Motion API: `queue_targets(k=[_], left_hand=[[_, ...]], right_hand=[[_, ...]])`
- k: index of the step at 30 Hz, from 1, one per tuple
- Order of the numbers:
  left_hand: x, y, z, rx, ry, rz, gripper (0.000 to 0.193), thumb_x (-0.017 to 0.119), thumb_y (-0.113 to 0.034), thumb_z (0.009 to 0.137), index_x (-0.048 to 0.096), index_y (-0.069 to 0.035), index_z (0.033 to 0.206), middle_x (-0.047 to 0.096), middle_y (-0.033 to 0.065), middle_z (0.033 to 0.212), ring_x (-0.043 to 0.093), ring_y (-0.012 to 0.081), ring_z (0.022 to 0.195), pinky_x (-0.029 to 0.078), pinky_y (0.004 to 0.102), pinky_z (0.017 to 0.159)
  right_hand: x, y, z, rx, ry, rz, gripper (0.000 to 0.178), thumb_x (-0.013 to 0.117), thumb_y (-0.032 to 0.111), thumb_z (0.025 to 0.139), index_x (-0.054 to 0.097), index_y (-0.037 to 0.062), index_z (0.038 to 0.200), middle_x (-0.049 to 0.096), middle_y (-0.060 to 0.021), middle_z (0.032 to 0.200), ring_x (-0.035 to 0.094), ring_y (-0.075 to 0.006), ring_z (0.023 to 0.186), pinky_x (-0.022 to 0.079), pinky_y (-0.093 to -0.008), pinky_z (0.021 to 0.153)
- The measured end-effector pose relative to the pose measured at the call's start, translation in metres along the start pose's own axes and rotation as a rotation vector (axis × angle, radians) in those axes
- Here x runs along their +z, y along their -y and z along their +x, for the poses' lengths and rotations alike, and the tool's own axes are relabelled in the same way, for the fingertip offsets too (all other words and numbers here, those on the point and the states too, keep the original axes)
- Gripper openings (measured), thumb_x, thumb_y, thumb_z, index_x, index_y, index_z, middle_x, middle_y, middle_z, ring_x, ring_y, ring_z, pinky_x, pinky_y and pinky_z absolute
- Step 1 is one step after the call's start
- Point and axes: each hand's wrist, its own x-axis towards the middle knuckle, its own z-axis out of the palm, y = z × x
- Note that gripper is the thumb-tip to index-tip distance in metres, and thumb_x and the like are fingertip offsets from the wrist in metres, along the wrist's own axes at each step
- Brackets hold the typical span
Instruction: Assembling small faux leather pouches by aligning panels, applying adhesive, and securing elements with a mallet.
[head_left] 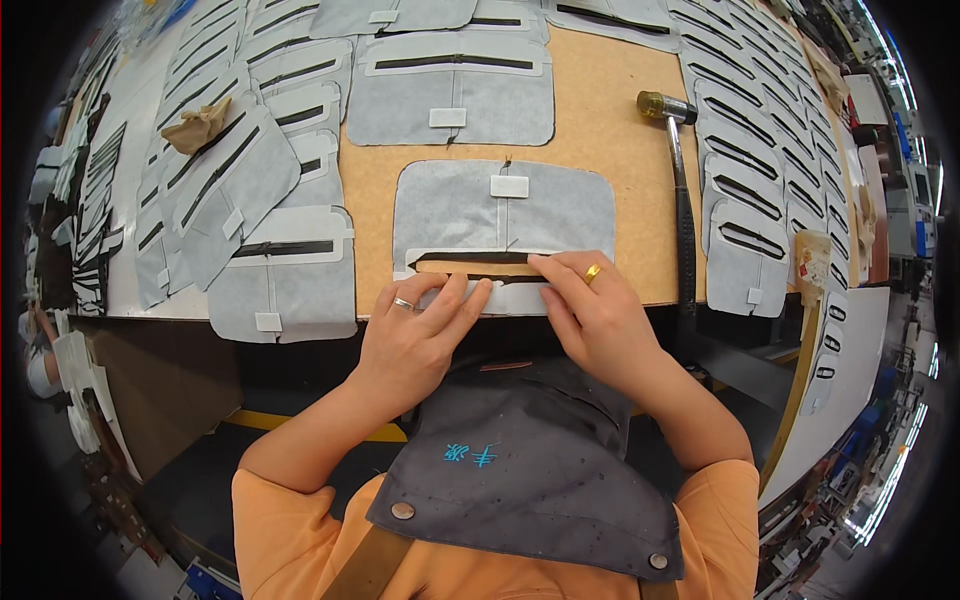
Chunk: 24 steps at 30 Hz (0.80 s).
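Note:
A grey fabric panel (450, 200) with rounded corners lies at the front edge of the tan board, a small white patch (509, 187) near its far side. Along its near side runs a long slot with black edges (470, 257), and tan board shows through it. My left hand (415, 335) is closed on the panel's near strip below the slot, its fingertips bunched at the lower black edge. At the slot's right end, my right hand (600, 310) pinches the panel by the black edge. The undersides of both hands' grips are hidden.
Similar grey panels (450, 90) overlap in rows at the far side, the left and the right (740, 150). A hammer (682, 190) lies right of my panel. A crumpled tan piece (197, 126) rests on the left stack. A brush (808, 260) stands at the right edge.

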Motion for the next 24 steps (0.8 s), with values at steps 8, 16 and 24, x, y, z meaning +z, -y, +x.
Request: queue_targets(k=[8,16,24], left_hand=[[0.007,-0.002,-0.002,-0.092,-0.041,-0.083,0.047,0.062,-0.004,0.072,0.061,-0.003,0.119,0.056,0.0049,0.113,0.053,0.0231,0.100,0.042,0.0356,0.084],[0.005,-0.001,-0.003,-0.191,-0.146,-0.299,0.038,0.062,0.003,0.074,0.064,-0.003,0.111,0.060,0.0061,0.107,0.055,0.0282,0.095,0.042,0.0368,0.087],[0.022,-0.006,-0.013,0.067,-0.176,-0.146,0.028,0.063,-0.010,0.076,0.068,-0.011,0.104,0.062,0.0005,0.119,0.056,0.0152,0.114,0.036,0.0354,0.101]], right_hand=[[0.008,0.008,-0.001,-0.179,0.060,-0.271,0.046,0.063,0.001,0.071,0.062,0.0044,0.117,0.058,-0.0064,0.108,0.055,-0.0243,0.095,0.044,-0.0365,0.083],[-0.003,-0.006,-0.009,-0.222,0.071,-0.210,0.022,0.062,0.006,0.073,0.060,0.0028,0.095,0.058,-0.0077,0.101,0.058,-0.0242,0.095,0.046,-0.0369,0.082],[0.009,-0.002,-0.009,-0.134,0.005,-0.201,0.041,0.062,0.004,0.075,0.061,0.0031,0.116,0.059,-0.0061,0.107,0.057,-0.0226,0.100,0.042,-0.0375,0.089]])
